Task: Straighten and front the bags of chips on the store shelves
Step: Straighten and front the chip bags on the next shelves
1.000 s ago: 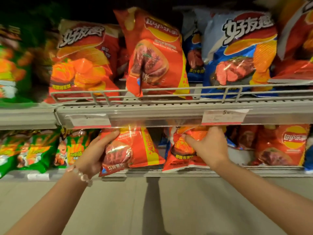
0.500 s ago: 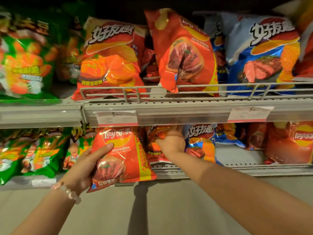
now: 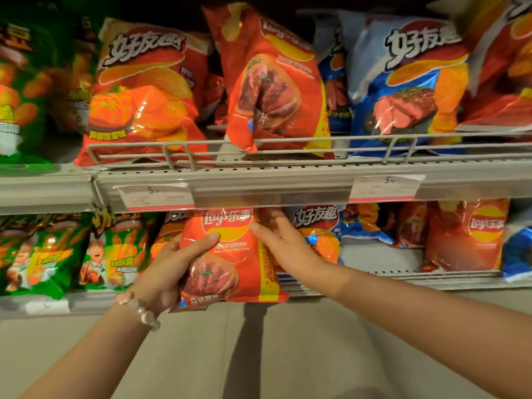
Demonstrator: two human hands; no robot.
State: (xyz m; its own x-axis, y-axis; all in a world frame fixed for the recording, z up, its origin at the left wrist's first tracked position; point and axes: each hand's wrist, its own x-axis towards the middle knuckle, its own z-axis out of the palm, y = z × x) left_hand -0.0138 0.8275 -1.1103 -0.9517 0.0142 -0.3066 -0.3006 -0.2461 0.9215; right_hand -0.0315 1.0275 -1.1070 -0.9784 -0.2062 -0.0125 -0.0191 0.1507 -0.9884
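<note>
Fronting lower-centre red chip bag (image 3: 230, 254): left hand (image 3: 169, 269) gripping its side, right hand (image 3: 283, 243) open-fingered touching its edge; next, seating upright on lower shelf (image 3: 403, 279).

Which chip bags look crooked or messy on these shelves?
On the top shelf, the red Lay's bag leans sideways instead of standing straight like its neighbours. Below, a bare patch of the lower shelf shows where no bags are pulled forward. The left hand holds another Lay's bag off the shelf.
</note>
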